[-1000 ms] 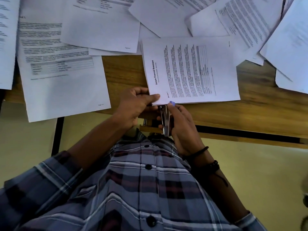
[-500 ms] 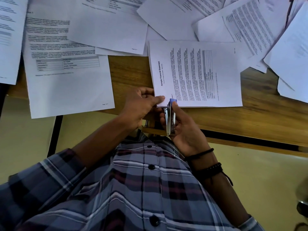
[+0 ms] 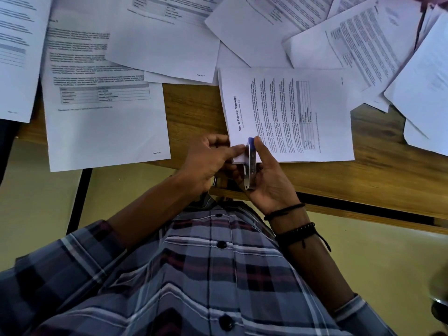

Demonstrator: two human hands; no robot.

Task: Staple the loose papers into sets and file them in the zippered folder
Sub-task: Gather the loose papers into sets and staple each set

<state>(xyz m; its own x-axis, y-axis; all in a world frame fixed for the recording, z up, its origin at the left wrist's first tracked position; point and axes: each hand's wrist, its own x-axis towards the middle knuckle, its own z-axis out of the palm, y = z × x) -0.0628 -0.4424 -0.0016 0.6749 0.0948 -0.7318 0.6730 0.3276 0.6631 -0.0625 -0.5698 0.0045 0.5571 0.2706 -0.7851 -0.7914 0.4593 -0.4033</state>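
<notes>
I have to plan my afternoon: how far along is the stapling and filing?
Early. Done: no finished set shows. In hand: the left hand pinches the corner of the Financial Statement set while the right hand holds the stapler at that corner. Left: many loose sheets lie spread over the table, and the folder is not in view, so filing has not visibly begun.

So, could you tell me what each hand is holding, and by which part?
The right hand grips the stapler around its body; the left hand pinches the Sample Financial Statement papers at their near left corner.
</notes>
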